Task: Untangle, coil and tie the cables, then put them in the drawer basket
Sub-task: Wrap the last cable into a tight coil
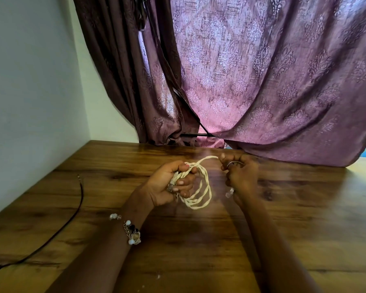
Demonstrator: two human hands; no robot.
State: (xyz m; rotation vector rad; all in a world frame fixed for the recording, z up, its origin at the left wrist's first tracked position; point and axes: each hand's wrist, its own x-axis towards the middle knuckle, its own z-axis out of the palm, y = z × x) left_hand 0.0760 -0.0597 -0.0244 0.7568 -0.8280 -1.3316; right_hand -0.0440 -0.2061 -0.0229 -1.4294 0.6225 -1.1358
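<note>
- The white twisted cable [199, 187] is gathered into several loops that hang below the left hand's curled fingers, just above the wooden table [199, 240].
- The left hand [169, 182] grips the bundle, fingers curled round the loops with the thumb on top; one white connector [174, 178] lies in the palm. This grip appears to serve as the fixed anchor that keeps the loops stacked.
- From the top of the left fingers, one free strand arcs across to the right hand [241, 176].
- The right hand pinches that strand at its fingertips, the remaining fingers curled; a clear plug end [230, 192] shows below them. Motion blur hides the exact finger placement.
- Judgement: the right hand feeds the tail to add a loop or wrap it round the bundle; coiling is nearly complete, tying is not yet done.
- A thin dark cable [72, 216] lies loose on the table, well apart to the left of both hands, untouched.
- A beaded bracelet [131, 231] sits on the left wrist.
- The drawer basket is not in view.
</note>
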